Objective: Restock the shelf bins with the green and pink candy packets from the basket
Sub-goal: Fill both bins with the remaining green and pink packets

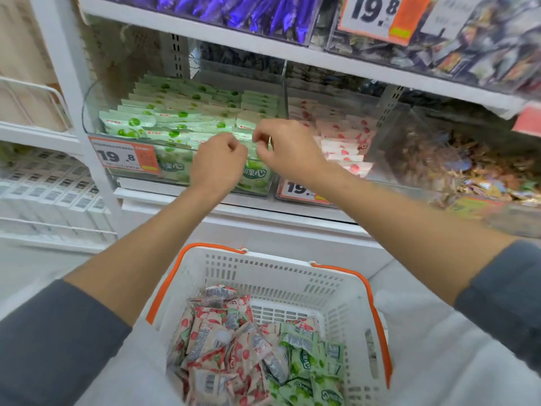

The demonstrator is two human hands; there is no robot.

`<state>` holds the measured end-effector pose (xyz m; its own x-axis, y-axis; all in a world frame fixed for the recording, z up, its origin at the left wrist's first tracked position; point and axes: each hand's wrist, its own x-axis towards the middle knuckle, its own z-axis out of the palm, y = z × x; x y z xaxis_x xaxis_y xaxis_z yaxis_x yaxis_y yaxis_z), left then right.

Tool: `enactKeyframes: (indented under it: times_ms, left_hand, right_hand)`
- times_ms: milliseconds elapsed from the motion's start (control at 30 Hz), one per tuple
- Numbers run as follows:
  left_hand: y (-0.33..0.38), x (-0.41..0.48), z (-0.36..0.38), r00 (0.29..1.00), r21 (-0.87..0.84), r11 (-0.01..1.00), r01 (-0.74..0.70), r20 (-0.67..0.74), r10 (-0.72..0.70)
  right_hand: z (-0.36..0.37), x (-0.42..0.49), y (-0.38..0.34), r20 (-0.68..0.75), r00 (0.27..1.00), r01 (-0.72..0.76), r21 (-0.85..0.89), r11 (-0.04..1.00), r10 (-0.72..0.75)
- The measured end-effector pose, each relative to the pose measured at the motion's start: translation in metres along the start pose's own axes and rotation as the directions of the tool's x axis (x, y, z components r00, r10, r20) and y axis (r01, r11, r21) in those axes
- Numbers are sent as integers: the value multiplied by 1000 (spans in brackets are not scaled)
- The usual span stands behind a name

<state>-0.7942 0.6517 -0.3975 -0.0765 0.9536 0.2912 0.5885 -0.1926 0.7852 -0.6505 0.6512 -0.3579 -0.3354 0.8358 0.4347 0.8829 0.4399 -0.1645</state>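
Note:
A clear shelf bin (91,112) holds rows of green candy packets (175,118). The bin to its right holds pink candy packets (345,142). Both my hands are at the front right corner of the green bin, with fingers curled. My left hand (218,162) and my right hand (288,148) pinch the tops of upright green packets (252,148) standing between them. Below me sits a white basket (292,276) with orange handles. It holds loose pink packets (222,341) on the left and green packets (304,373) on the right.
Orange and white price tags (124,156) hang on the bin fronts. A bin of mixed brown sweets (439,165) stands to the right. Purple packets (240,10) fill the shelf above. White boxes (49,189) line a lower shelf at left.

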Motion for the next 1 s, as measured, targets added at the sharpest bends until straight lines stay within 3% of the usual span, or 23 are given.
enactKeyframes:
  times_ms: [67,167,267,367,467,567,633,667,733,833,900,1000]
  left_hand:
    - [-8,-23,21,979,-26,995,100,181,-94]
    - [-35,-57,59,873,159,971,178,429,-230]
    - [-69,-89,97,705,321,928,188,614,-355]
    - [-101,-111,120,566,460,883,94,705,-428]
    - [-126,-120,134,513,526,850,-10,732,-447]
    - [-139,-124,140,501,552,833,-43,733,-460]
    - [-142,-125,141,490,559,828,-44,734,-469]
    - [-143,-126,143,475,554,831,-50,745,-469]
    - [-140,-129,145,432,532,844,-62,777,-458]
    - [-129,-132,146,418,488,870,-76,807,-416]
    - [-116,-129,143,453,456,887,-72,807,-378]
    - [-96,-117,128,515,346,900,-264,840,-171]
  right_hand:
    - [19,-36,4,51,999,-23,59,998,20]
    - [62,-92,18,306,946,-136,84,987,104]
    - [113,-153,41,649,734,-273,11,962,201]
    - [160,-223,69,825,482,-422,-77,903,295]
    - [187,-277,96,897,246,-423,-243,873,368]
    - [202,-315,107,924,122,-495,-261,829,363]
    - [212,-336,101,940,57,-455,-274,847,335]
    - [216,-346,96,938,84,-403,-277,872,337]
    - [224,-354,90,903,231,-346,-272,898,363]
    - [209,-322,96,798,396,-556,-186,810,455]
    - [185,-282,101,782,442,-660,-48,749,439]
    - [141,-215,94,832,481,-533,27,846,276]
